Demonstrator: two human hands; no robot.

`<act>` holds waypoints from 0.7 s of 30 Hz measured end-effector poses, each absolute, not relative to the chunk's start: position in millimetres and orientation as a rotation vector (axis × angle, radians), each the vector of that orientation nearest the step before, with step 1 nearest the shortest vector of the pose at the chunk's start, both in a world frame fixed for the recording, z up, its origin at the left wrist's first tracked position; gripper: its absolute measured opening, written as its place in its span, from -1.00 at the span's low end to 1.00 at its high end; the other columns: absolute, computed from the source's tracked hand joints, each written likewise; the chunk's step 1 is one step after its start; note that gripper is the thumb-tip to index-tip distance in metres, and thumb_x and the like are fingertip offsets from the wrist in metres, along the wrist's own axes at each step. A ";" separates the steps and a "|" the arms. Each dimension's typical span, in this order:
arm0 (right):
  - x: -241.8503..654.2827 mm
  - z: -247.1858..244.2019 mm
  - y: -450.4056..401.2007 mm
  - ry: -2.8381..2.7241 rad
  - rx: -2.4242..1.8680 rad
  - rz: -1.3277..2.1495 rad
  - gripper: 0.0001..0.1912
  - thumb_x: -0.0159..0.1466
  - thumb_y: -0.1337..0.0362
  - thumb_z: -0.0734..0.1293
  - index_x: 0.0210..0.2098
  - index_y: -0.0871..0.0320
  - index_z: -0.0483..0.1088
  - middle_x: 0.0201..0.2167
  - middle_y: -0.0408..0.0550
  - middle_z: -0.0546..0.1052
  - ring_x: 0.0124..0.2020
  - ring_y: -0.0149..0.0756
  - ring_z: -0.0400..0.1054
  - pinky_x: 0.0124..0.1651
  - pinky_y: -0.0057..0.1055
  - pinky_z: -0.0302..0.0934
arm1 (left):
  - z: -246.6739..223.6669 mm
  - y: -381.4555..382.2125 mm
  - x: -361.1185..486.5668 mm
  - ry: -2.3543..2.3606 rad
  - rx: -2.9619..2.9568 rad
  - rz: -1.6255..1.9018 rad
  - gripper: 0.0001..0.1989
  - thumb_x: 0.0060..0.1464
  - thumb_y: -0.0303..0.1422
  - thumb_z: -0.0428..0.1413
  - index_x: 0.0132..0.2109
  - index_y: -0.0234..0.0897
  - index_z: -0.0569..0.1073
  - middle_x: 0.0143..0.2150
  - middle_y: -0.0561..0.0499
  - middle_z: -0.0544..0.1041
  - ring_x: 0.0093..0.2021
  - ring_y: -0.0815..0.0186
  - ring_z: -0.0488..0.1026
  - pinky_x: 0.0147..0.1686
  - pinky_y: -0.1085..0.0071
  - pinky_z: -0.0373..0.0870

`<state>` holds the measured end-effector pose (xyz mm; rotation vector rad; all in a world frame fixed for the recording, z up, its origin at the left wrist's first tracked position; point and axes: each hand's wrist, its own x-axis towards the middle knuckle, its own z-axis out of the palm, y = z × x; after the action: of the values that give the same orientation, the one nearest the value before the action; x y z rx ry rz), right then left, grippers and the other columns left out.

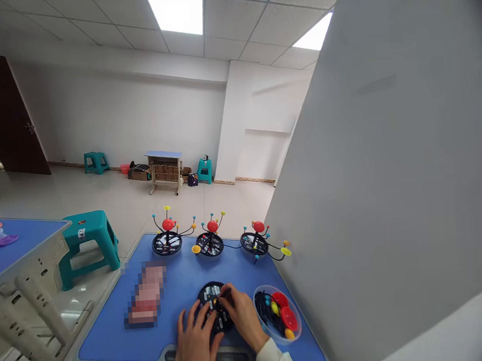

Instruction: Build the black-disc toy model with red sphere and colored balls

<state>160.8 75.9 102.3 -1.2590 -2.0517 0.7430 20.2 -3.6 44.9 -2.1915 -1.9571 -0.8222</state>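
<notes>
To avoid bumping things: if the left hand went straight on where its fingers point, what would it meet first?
Likely the black disc, which the left hand seems to touch, though depth is unclear.

Bright overhead light from ceiling panels (177, 10)

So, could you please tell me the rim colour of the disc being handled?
The disc's rim is black; the head view shows it.

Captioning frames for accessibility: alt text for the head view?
Left hand and right hand work at a round black base on a blue desk. A clear tub of colored parts sits right; three red-balled models stand beyond.
</notes>
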 end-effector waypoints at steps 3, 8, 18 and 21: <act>162.0 107.2 79.6 -2.225 -1.305 0.550 -0.88 0.29 0.34 0.21 -0.27 0.08 0.38 -0.38 -0.09 0.63 -0.34 -0.18 0.53 -0.29 -0.38 0.21 | 45.9 -4.5 21.6 -1.935 -2.189 -0.838 -0.65 0.20 -0.26 0.04 0.12 0.01 0.46 0.17 0.00 0.49 0.18 -0.04 0.30 0.12 -0.17 0.17; 159.2 120.7 82.5 -2.453 -1.331 0.364 -0.84 0.27 0.40 0.24 -0.27 0.07 0.44 -0.37 -0.11 0.64 -0.33 -0.21 0.53 -0.18 -0.36 0.14 | 48.9 -5.0 23.2 -1.947 -2.187 -0.846 -0.64 0.20 -0.30 0.04 0.12 -0.01 0.46 0.17 -0.03 0.49 0.19 -0.04 0.28 0.15 -0.22 0.11; 152.6 129.9 95.8 -2.562 -1.364 0.345 -0.89 0.15 0.39 0.38 -0.37 0.03 0.51 -0.49 -0.17 0.63 -0.37 -0.22 0.50 -0.13 -0.35 0.09 | 49.6 -6.7 24.9 -1.956 -2.181 -0.871 -0.66 0.20 -0.29 0.03 0.10 0.00 0.47 0.17 -0.04 0.49 0.20 -0.05 0.28 0.17 -0.28 0.04; 151.8 126.1 96.1 -2.563 -1.383 0.353 -0.87 0.13 0.42 0.38 -0.39 0.04 0.51 -0.50 -0.16 0.63 -0.38 -0.22 0.50 -0.10 -0.34 0.07 | 47.6 -6.7 25.4 -1.968 -2.182 -0.859 -0.66 0.21 -0.28 0.02 0.11 0.02 0.46 0.19 -0.01 0.47 0.21 -0.06 0.27 0.17 -0.33 -0.01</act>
<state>151.8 96.1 126.1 -1.3830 -2.5633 0.3529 25.4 -6.7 47.6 -2.1822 -1.9680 -0.8587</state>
